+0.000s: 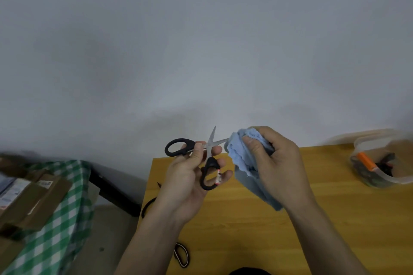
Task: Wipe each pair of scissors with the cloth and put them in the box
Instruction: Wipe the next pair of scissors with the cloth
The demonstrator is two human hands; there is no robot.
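My left hand (pixel 190 176) grips a pair of black-handled scissors (pixel 201 158) at the pivot, thumb and fingers curled round the handle area, with the blades spread open above the wooden table (pixel 290 219). One blade points up; the other runs to the right into the blue cloth (pixel 243 163). My right hand (pixel 277 163) holds that cloth bunched, fingers and thumb closed round it and, as far as I can judge, round the blade inside the fold. Step in hand: wiping this pair, blade by blade. The upright blade is bare and outside the cloth, so I judge it remains to be wiped or has been done; the view does not settle which. On the table near my left forearm lie further scissors: one dark pair (pixel 149 203) at the left table edge and one striped-handled pair (pixel 182 254) close to the bottom of the view, both outside the box. The clear plastic box (pixel 380 163) stands at the far right of the table, well apart from my hands, and already contains dark items and an orange handle; these appear to be finished scissors, though blur prevents a count. Remaining: finish this pair, box it, then process at least two more.
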